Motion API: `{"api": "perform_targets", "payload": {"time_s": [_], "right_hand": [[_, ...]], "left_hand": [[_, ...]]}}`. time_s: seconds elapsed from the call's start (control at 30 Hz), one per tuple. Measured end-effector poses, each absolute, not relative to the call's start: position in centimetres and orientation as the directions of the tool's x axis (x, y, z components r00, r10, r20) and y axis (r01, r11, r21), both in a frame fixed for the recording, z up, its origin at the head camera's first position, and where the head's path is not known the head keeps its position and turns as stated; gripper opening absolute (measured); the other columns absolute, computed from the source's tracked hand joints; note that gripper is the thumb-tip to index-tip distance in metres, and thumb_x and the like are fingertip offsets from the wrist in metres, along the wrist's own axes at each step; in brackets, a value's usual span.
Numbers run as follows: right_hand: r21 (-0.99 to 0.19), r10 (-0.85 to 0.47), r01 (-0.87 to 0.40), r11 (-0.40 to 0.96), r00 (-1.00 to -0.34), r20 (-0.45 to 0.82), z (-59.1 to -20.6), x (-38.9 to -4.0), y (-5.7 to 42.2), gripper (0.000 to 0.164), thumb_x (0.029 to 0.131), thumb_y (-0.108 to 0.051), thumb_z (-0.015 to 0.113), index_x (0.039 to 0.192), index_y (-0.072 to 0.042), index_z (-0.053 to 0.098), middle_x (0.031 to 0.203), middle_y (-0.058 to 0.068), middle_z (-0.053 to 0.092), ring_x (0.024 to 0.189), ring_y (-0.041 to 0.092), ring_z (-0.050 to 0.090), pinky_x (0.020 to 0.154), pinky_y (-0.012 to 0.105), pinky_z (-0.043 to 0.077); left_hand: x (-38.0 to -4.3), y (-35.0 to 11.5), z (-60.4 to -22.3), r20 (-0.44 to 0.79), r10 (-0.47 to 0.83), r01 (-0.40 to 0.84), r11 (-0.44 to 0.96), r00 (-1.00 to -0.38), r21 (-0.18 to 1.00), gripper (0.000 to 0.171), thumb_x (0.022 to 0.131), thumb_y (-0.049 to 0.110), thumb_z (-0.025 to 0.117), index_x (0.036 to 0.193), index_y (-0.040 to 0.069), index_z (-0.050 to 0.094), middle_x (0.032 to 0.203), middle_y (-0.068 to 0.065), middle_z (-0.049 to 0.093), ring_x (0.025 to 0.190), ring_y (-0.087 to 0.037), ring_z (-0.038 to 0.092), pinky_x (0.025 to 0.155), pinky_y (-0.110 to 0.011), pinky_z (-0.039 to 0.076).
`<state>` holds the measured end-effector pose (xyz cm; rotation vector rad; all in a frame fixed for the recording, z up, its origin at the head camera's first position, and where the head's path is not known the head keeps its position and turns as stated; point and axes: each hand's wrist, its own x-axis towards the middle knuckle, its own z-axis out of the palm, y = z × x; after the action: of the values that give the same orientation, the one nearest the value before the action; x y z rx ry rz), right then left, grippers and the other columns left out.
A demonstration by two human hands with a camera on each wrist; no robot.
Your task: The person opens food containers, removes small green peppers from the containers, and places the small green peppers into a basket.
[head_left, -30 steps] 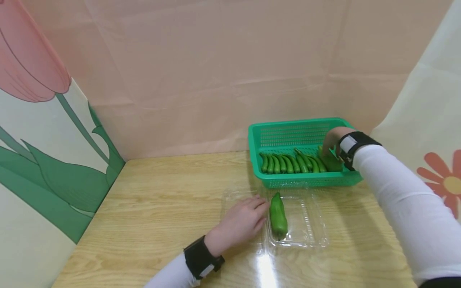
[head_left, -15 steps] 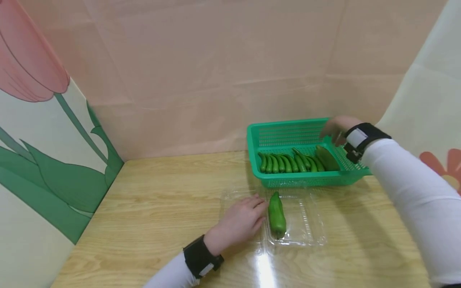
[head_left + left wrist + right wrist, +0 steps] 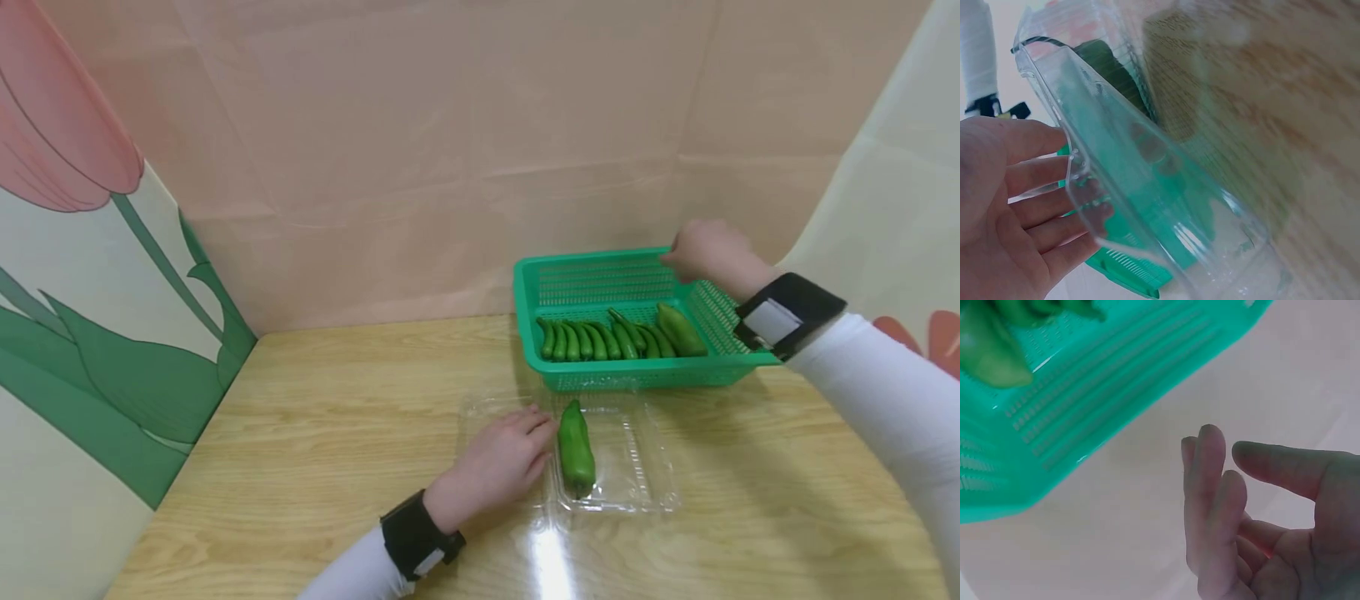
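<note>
My left hand lies on the left half of an opened clear plastic clamshell box. In the left wrist view its fingers extend to the plastic edge and touch it. A large green pepper rests lengthwise in the box's right half, beside my fingertips. My right hand hovers over the back right corner of a green plastic basket. Nothing is between its loosely bent fingers and thumb in the right wrist view. Inside the basket, one large green pepper lies right of a row of slim green peppers.
The basket stands against the pinkish back wall covering, behind the box. Wooden tabletop stretches to the left. A printed flower panel borders the left side, and a pale sheet hangs at the right.
My right hand has left the large pepper in the basket and risen up and back, carrying nothing. That pepper is now in plain view. My left hand has stayed in place.
</note>
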<state>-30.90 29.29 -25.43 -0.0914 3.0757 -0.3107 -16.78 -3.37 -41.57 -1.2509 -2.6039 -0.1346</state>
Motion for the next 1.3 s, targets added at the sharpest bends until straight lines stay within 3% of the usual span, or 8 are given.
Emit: {"api": "perform_targets", "payload": {"time_s": [0.1,0.2,0.27,0.33,0.53,0.67,1.07,1.3], "right_hand": [[-0.192,-0.091,-0.087,0.978,-0.996,-0.013,-25.6,-29.7,28.1,0.036,0.095,-0.033,0.052,0.083,-0.004,0.069,0.071,0.006,0.067,0.060,0.020,0.059,0.045,0.032,0.044],[-0.199,-0.106,-0.103,0.975,-0.994,0.000,-25.8,-28.3,26.9,0.039,0.095,-0.035,0.053,0.106,0.000,0.066,0.080,0.010,0.069,0.063,0.020,0.061,0.044,0.033,0.046],[-0.191,-0.107,-0.108,0.976,-0.994,0.014,-25.9,-27.4,26.1,0.042,0.095,-0.037,0.052,0.112,0.000,0.063,0.088,0.015,0.069,0.064,0.022,0.061,0.042,0.033,0.045],[-0.177,-0.115,-0.120,0.977,-0.993,0.039,-26.1,-26.5,25.3,0.040,0.094,-0.036,0.053,0.111,-0.001,0.063,0.090,0.017,0.067,0.064,0.023,0.060,0.042,0.033,0.044],[-0.184,-0.167,-0.185,0.965,-0.980,0.108,-27.1,-23.8,23.6,0.031,0.094,-0.033,0.055,0.105,-0.004,0.062,0.070,0.008,0.063,0.048,0.018,0.051,0.037,0.028,0.035],[-0.213,-0.204,-0.226,0.951,-0.971,0.124,-28.1,-22.5,22.7,0.028,0.094,-0.031,0.056,0.103,-0.006,0.063,0.078,0.009,0.068,0.046,0.014,0.053,0.036,0.027,0.038],[-0.268,-0.320,-0.342,0.901,-0.939,0.124,-32.1,-19.1,20.0,0.016,0.089,-0.027,0.064,0.089,-0.012,0.067,0.074,0.000,0.068,0.054,0.008,0.057,0.042,0.024,0.043],[-0.276,-0.371,-0.380,0.883,-0.925,0.087,-34.0,-18.6,19.4,0.014,0.088,-0.023,0.065,0.088,-0.010,0.070,0.072,-0.002,0.068,0.060,0.008,0.060,0.050,0.026,0.051]], "left_hand": [[-16.8,-3.4,-41.5,0.264,0.755,0.779,0.627,-0.600,-0.024,0.044,0.095,0.033,0.055,0.132,0.009,0.053,0.135,-0.009,0.056,0.128,-0.025,0.050,0.110,-0.035,0.041],[-16.8,-3.5,-41.5,0.266,0.756,0.779,0.627,-0.598,-0.029,0.045,0.094,0.033,0.055,0.132,0.009,0.053,0.135,-0.008,0.056,0.128,-0.024,0.050,0.109,-0.036,0.041],[-16.8,-3.5,-41.5,0.270,0.756,0.780,0.625,-0.596,-0.030,0.045,0.094,0.033,0.056,0.132,0.009,0.054,0.135,-0.009,0.056,0.128,-0.025,0.051,0.109,-0.036,0.042],[-16.8,-3.5,-41.5,0.276,0.757,0.781,0.623,-0.593,-0.031,0.045,0.094,0.032,0.057,0.131,0.009,0.054,0.134,-0.009,0.056,0.127,-0.025,0.051,0.108,-0.037,0.043],[-16.7,-3.5,-41.5,0.275,0.756,0.781,0.624,-0.594,-0.030,0.044,0.094,0.032,0.057,0.131,0.009,0.054,0.134,-0.009,0.057,0.127,-0.025,0.051,0.108,-0.036,0.042],[-16.7,-3.4,-41.4,0.275,0.757,0.781,0.624,-0.592,-0.034,0.044,0.094,0.032,0.056,0.131,0.009,0.055,0.133,-0.009,0.057,0.127,-0.025,0.051,0.109,-0.036,0.041],[-16.8,-3.3,-41.6,0.275,0.762,0.785,0.618,-0.586,-0.039,0.045,0.093,0.033,0.057,0.131,0.009,0.055,0.133,-0.010,0.057,0.126,-0.025,0.052,0.109,-0.035,0.042],[-16.9,-3.3,-41.6,0.283,0.759,0.784,0.619,-0.586,-0.036,0.044,0.092,0.031,0.059,0.130,0.008,0.055,0.132,-0.010,0.058,0.126,-0.025,0.052,0.108,-0.036,0.043]]}}
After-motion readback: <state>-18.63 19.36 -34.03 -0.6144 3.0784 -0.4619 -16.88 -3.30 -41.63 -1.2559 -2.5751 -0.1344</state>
